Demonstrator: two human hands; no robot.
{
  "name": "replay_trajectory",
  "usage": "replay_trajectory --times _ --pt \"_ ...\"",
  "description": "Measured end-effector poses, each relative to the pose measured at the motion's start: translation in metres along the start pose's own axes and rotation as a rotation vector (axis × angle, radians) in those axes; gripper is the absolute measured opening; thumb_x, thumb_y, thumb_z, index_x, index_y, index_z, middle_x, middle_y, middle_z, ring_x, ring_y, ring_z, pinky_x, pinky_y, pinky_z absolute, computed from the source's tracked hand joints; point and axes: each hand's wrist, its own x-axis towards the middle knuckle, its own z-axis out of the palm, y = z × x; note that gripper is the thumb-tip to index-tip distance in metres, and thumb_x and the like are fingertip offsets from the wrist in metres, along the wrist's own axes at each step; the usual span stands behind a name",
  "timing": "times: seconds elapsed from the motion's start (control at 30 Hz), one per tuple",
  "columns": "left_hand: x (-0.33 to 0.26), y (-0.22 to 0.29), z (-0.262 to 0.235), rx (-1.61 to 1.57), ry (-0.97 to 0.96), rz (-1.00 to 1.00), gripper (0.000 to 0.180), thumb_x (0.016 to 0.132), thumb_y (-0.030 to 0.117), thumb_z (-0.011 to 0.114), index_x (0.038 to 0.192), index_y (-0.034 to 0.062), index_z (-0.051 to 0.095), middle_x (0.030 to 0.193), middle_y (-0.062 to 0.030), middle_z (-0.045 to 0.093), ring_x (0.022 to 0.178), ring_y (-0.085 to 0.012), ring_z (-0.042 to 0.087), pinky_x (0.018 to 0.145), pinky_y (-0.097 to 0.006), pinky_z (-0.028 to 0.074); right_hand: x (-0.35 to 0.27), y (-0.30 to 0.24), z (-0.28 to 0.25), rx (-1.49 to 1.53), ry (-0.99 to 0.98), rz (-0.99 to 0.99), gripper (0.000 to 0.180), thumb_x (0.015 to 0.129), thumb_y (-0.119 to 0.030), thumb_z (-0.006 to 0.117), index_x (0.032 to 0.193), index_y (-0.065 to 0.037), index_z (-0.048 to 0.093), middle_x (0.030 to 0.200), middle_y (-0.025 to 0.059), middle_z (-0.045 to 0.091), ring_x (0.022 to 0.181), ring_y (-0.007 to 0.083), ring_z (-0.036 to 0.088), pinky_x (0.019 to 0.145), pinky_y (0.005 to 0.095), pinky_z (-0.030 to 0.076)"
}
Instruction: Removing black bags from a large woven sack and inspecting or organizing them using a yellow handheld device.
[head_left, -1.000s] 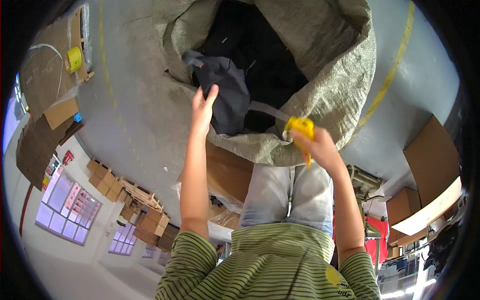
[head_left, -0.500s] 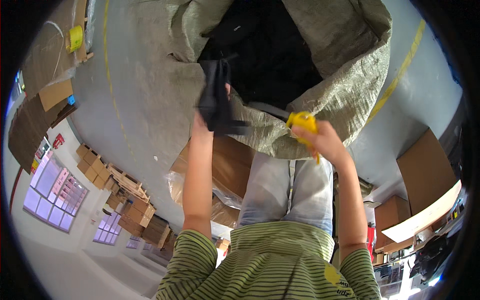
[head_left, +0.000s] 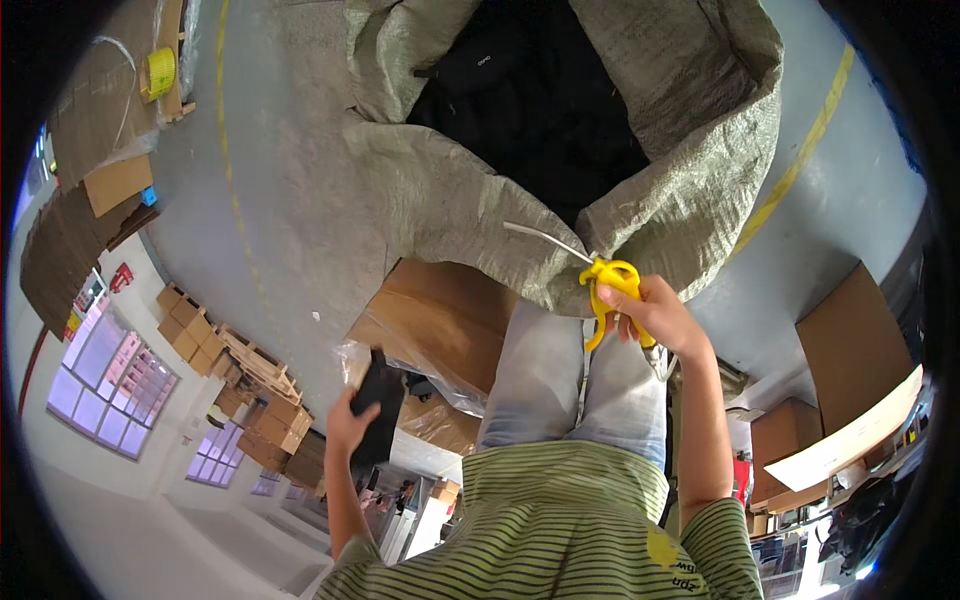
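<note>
My left hand (head_left: 348,425) is down at the left, closed on a dark, flat black fabric piece (head_left: 380,408) whose exact kind I cannot make out. It is held beside an opened cardboard box (head_left: 440,312) with clear plastic about it. In front of my thighs, my right hand (head_left: 660,315) grips yellow-handled scissors (head_left: 612,275), their metal blades pointing up and left over the sack's near rim. The big grey-green woven sack (head_left: 470,185) gapes ahead of me, with black goods (head_left: 530,110) inside.
Yellow lines (head_left: 795,165) run along the grey floor on both sides of the sack. Stacked cartons (head_left: 190,330) and wooden pallets (head_left: 245,360) line the left wall. To the right stands an open cardboard box (head_left: 855,350). A yellow tape roll (head_left: 160,74) lies at the far left.
My left hand has carried the black fabric piece from the sack's mouth down and left to beside the cardboard box. The scissors in my right hand have dipped slightly toward me.
</note>
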Motion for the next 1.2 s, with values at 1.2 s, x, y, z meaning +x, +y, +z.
replay_trajectory --times 1.2 --pt "0.408 0.373 0.117 -2.056 -0.198 -0.245 0.055 0.086 0.043 0.052 0.127 0.0082 0.047 0.126 -0.0055 0.051 0.117 -0.0295 0.046 0.101 -0.040 0.037 0.021 0.042 -0.019 0.263 0.316 -0.031 0.031 0.087 -0.029 0.063 0.096 0.000 0.063 0.073 0.0003 0.060 0.069 0.0071 0.053 0.063 0.0215 0.042"
